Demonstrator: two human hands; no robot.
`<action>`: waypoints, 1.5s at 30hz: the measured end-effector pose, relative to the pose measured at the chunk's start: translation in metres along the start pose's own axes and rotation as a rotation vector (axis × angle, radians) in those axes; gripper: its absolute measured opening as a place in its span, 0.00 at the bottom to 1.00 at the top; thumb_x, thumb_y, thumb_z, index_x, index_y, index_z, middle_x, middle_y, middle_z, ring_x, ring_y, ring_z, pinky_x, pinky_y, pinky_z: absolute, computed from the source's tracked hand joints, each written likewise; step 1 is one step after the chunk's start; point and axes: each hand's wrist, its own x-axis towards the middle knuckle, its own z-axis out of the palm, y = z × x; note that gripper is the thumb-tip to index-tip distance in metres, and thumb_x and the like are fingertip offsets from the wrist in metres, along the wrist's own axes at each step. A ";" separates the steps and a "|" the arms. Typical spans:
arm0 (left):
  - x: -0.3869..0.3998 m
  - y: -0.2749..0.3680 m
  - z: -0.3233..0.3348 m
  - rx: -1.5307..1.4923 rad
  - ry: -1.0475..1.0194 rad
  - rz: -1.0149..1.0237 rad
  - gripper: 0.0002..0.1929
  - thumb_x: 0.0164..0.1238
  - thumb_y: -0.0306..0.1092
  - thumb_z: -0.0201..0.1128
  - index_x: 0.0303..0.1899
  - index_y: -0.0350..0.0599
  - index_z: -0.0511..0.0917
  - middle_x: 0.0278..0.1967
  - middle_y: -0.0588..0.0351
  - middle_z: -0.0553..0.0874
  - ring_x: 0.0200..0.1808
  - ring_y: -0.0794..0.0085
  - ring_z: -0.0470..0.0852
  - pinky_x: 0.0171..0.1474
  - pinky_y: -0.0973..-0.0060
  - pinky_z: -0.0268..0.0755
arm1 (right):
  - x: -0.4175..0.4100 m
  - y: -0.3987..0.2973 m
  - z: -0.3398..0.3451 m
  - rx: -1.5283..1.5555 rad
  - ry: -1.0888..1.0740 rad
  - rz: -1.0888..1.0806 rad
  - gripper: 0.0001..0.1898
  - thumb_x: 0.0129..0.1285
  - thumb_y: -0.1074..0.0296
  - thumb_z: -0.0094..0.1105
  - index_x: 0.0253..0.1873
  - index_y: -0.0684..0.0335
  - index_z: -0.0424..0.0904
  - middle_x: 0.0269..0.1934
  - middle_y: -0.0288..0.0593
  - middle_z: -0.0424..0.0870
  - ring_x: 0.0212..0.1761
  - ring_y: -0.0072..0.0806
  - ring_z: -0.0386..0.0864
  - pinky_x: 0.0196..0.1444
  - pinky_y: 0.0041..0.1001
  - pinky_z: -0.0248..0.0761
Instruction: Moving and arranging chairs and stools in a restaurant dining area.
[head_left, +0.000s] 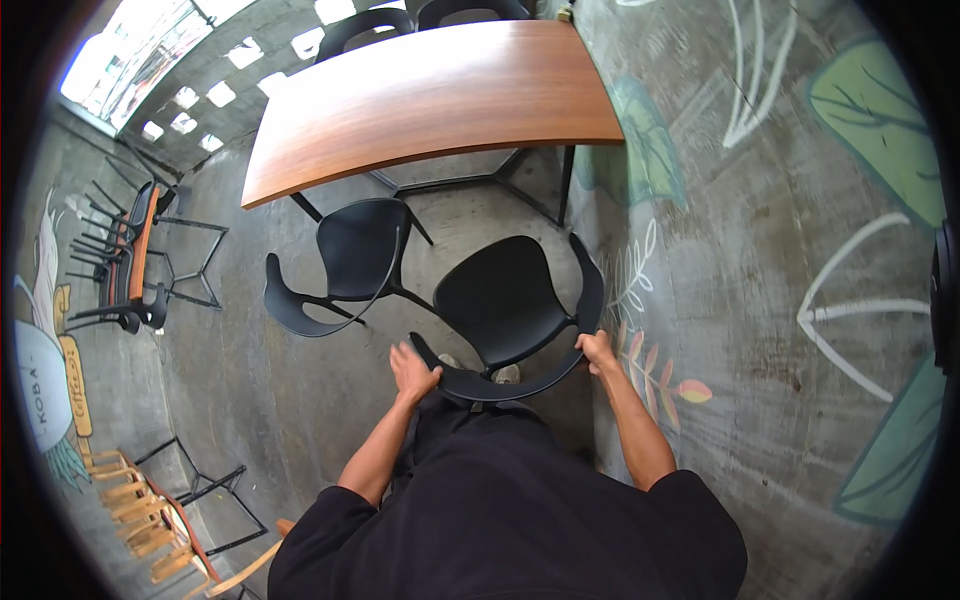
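Observation:
Right in front of my body is a black plastic armchair (504, 296) with a curved backrest rail. My right hand (598, 351) grips the right side of that rail, close to the painted wall. On the rail's left part rests my left hand (414, 370), its thumb against the edge and its fingers spread outward. A second black armchair (364, 244) stands to the left, partly beside the table's front edge. Beyond both chairs is a wood-topped table (442, 97) on a dark metal frame. My shoes show partly beneath the rail.
A concrete wall (750, 300) with painted leaves runs along the right. More black chairs (472, 10) stand behind the table. At left, chairs are stacked upside down on another table (144, 247); lower left, wooden chairs (142, 517) rest on a third. Grey concrete floor (247, 360) lies between.

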 end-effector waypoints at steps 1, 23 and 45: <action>0.002 -0.019 0.014 -0.148 -0.105 -0.221 0.34 0.54 0.44 0.67 0.58 0.34 0.64 0.57 0.33 0.68 0.59 0.49 0.68 0.59 0.55 0.64 | 0.007 -0.008 -0.001 0.010 -0.024 0.021 0.07 0.41 0.77 0.53 0.27 0.74 0.71 0.21 0.48 0.74 0.20 0.38 0.76 0.17 0.36 0.68; 0.204 0.046 0.005 -1.157 -0.650 -0.170 0.26 0.62 0.28 0.58 0.62 0.47 0.64 0.46 0.52 0.81 0.38 0.67 0.82 0.43 0.69 0.77 | 0.139 -0.048 0.044 0.476 0.163 0.124 0.15 0.51 0.84 0.51 0.44 0.65 0.64 0.35 0.48 0.74 0.34 0.44 0.78 0.29 0.49 0.77; 0.254 0.013 0.001 -0.161 -0.100 0.239 0.15 0.53 0.24 0.53 0.45 0.41 0.74 0.33 0.39 0.83 0.39 0.47 0.82 0.43 0.57 0.74 | 0.126 -0.044 0.093 0.557 0.124 0.369 0.18 0.70 0.68 0.40 0.59 0.74 0.55 0.56 0.61 0.68 0.52 0.57 0.74 0.46 0.63 0.71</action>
